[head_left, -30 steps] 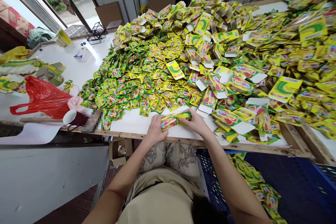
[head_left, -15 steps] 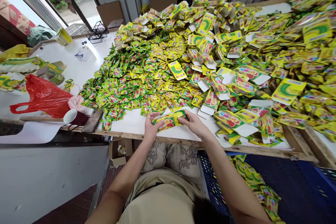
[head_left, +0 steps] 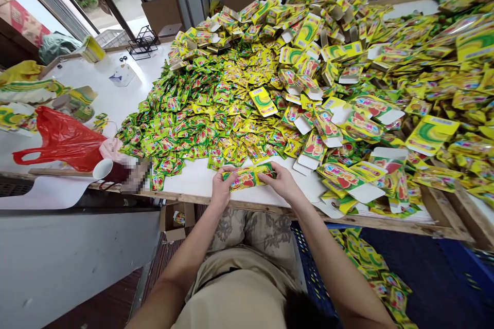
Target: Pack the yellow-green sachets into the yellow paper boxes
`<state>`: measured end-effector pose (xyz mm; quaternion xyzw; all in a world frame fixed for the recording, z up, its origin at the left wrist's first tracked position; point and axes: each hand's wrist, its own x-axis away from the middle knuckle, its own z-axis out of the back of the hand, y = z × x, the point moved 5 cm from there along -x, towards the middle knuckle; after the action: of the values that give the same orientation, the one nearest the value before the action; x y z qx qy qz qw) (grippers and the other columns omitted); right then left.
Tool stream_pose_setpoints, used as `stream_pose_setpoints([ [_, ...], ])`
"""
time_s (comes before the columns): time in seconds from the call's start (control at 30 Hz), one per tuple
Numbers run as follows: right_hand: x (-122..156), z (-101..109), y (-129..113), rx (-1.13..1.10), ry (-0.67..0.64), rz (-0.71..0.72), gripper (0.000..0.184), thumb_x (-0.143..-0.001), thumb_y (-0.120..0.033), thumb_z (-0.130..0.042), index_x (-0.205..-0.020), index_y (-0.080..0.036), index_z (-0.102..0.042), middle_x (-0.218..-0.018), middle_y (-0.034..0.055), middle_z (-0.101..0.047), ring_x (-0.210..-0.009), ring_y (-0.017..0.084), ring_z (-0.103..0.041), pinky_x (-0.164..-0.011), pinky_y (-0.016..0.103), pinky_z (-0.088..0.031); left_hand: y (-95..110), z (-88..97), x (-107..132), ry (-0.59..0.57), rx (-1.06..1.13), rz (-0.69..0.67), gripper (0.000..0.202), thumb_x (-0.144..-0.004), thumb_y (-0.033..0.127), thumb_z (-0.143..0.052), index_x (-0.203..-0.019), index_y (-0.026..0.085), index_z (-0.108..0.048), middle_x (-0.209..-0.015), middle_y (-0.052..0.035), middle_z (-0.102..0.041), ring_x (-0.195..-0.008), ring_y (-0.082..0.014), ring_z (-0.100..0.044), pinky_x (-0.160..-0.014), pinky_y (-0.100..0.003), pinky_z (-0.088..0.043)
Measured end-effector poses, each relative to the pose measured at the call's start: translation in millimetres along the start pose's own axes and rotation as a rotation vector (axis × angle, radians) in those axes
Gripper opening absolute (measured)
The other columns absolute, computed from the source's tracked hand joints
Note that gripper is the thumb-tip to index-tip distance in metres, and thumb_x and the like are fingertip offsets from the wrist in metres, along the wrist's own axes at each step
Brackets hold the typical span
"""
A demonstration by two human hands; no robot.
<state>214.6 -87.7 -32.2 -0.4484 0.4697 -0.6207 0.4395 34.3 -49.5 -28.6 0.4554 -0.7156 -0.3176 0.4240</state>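
A yellow and green candy packet point(head_left: 246, 178) with watermelon pictures is held level between both hands, just over the table's front edge. My left hand point(head_left: 223, 183) is closed on its left end, thumb on top. Gripping the right end is my right hand point(head_left: 281, 180), its thumb laid across the front. Behind the hands spreads a heap of small green and yellow sachets point(head_left: 193, 113). To the right of it lie many small printed boxes point(head_left: 346, 179), several with white flaps standing open.
A red plastic bag point(head_left: 65, 139) and a dark mug point(head_left: 111, 170) stand left on the white table point(head_left: 185, 177). A black wire rack point(head_left: 143, 43) is at the back left. Below right, a blue crate point(head_left: 309, 257) holds more packets; a cardboard box point(head_left: 175, 221) sits below left.
The right thumb has slid slightly left over the packet, and the packet has tilted a little. Both hands keep hold of it. The view has shifted slightly.
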Motion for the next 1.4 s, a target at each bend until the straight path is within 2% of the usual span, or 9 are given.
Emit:
stream_pose_setpoints([
  [0.1,1,-3,-1,-0.047,-0.031,-0.057,0.034,-0.070,-0.043,-0.065,-0.093,-0.019,-0.060,-0.087,0.0033,-0.067,-0.076,0.018,-0.061,-0.070,0.032,-0.051,1,1.1,-1,-0.019,0.030,0.018,0.033,-0.059,0.029,-0.080,-0.080,0.017,-0.058,-0.090,-0.0048,-0.072,-0.081,-0.0189,-0.068,-0.079,-0.035,-0.053],
  [0.33,3,-3,-13,0.146,-0.010,0.007,0.036,-0.065,-0.047,-0.070,-0.083,-0.018,-0.061,-0.075,0.0019,-0.064,-0.069,0.017,-0.055,-0.061,0.029,-0.047,-3,0.5,-1,-0.046,0.049,0.060,0.037,-0.058,0.033,-0.081,-0.081,0.017,-0.057,-0.088,-0.0036,-0.071,-0.081,-0.0209,-0.069,-0.079,-0.038,-0.053],
  [0.57,9,-9,-17,-0.160,-0.153,-0.059,0.037,-0.069,-0.053,-0.065,-0.084,-0.020,-0.059,-0.076,0.0017,-0.063,-0.075,0.019,-0.057,-0.067,0.031,-0.048,-1,2.2,-2,-0.016,0.028,0.039,0.040,-0.058,0.036,-0.081,-0.084,0.017,-0.057,-0.077,-0.0014,-0.069,-0.073,-0.0185,-0.068,-0.075,-0.036,-0.054],
  [0.73,8,-18,-19,-0.174,-0.061,-0.003,0.036,-0.067,-0.054,-0.066,-0.077,-0.021,-0.057,-0.072,0.0002,-0.059,-0.070,0.017,-0.055,-0.067,0.031,-0.047,-6,-2.0,0,0.011,0.032,0.063,0.043,-0.054,0.038,-0.082,-0.081,0.017,-0.057,-0.072,-0.0002,-0.068,-0.075,-0.0191,-0.068,-0.075,-0.035,-0.054],
  [0.83,6,-17,-19,-0.095,0.008,0.042,0.032,-0.069,-0.051,-0.064,-0.074,-0.021,-0.057,-0.073,0.0011,-0.058,-0.070,0.016,-0.053,-0.065,0.030,-0.046,-5,-2.8,0,0.028,0.052,0.049,0.042,-0.054,0.037,-0.083,-0.081,0.016,-0.058,-0.072,-0.0010,-0.068,-0.080,-0.0209,-0.069,-0.077,-0.036,-0.054],
  [1.0,8,-9,-20,0.028,0.090,0.024,0.034,-0.067,-0.051,-0.067,-0.074,-0.019,-0.060,-0.062,-0.0006,-0.051,-0.053,0.013,-0.044,-0.050,0.027,-0.040,-3,-2.0,-3,0.027,0.078,0.062,0.042,-0.056,0.039,-0.081,-0.083,0.017,-0.058,-0.074,-0.0016,-0.069,-0.082,-0.0219,-0.069,-0.077,-0.036,-0.054],
  [1.07,10,-13,-20,-0.037,0.055,-0.027,0.038,-0.066,-0.053,-0.067,-0.082,-0.019,-0.063,-0.062,-0.0013,-0.053,-0.047,0.011,-0.043,-0.045,0.026,-0.038,-4,-1.4,-3,0.034,0.074,0.072,0.043,-0.056,0.041,-0.081,-0.083,0.017,-0.058,-0.076,-0.0018,-0.069,-0.081,-0.0220,-0.069,-0.076,-0.036,-0.054],
  [1.27,16,-32,-22,-0.179,-0.214,-0.164,0.043,-0.071,-0.053,-0.059,-0.095,-0.018,-0.065,-0.051,-0.0062,-0.050,-0.032,0.006,-0.033,-0.034,0.022,-0.024,-6,-0.7,-3,0.018,0.061,0.073,0.043,-0.057,0.043,-0.080,-0.082,0.017,-0.058,-0.074,-0.0020,-0.068,-0.083,-0.0225,-0.069,-0.076,-0.035,-0.054],
  [1.4,13,-31,-24,-0.223,-0.184,-0.183,0.044,-0.067,-0.052,-0.062,-0.094,-0.018,-0.067,-0.057,-0.0045,-0.056,-0.032,0.004,-0.030,-0.033,0.021,-0.022,-4,-0.9,-2,0.007,0.056,0.069,0.042,-0.057,0.043,-0.080,-0.082,0.017,-0.058,-0.076,-0.0026,-0.069,-0.082,-0.0218,-0.069,-0.076,-0.035,-0.054],
])
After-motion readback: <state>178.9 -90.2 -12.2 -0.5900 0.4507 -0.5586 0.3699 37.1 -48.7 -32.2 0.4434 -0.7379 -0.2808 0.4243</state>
